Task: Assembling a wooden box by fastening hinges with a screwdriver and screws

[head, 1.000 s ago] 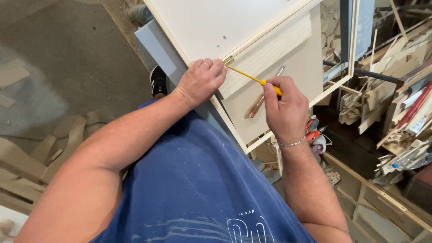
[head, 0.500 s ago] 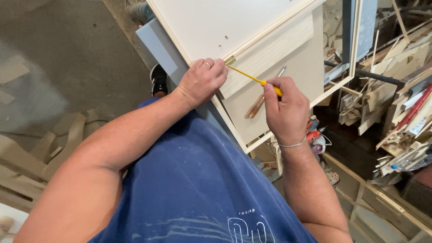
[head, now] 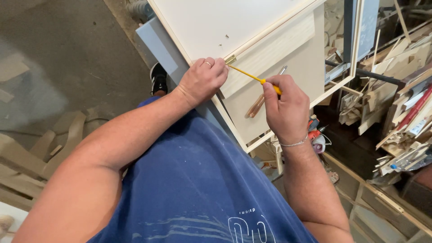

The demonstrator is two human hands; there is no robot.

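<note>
Overhead: a person in a blue T-shirt (head: 193,189) stands over a white cabinet panel (head: 216,22) in a cluttered woodworking shop, both bare hands at its edge.
Left hand: the left hand (head: 203,81), a ring on one finger, lies curled shut against the panel's edge, fingertips pressed at a small brass hinge (head: 230,59); whether it pinches the hinge or only steadies it cannot be told.
Right hand: the right hand (head: 284,105) is closed around the handle of a yellow screwdriver (head: 252,77), a silver bracelet (head: 294,143) on the wrist.
Screwdriver: the thin yellow shaft slants up and to the left from the fist, its tip meeting the brass hinge just beside the left fingertips.
Hinge: it sits where the white panel meets a pale wooden door (head: 274,49), on the seam between the two.
Second tool: another screwdriver with a clear amber handle (head: 256,105) lies loose on the pale door, just left of the right hand and apart from it.
Panel: two small screw holes show in the white face, near the hinge.
Below the work: a black shoe (head: 158,78) shows on the grey concrete floor (head: 67,54) beside the panel's edge.
Left margin: pale offcuts (head: 27,153) lie heaped on the floor.
Right margin: stacked strips and scrap wood (head: 400,112) fill the shelves, well apart from the hands.
</note>
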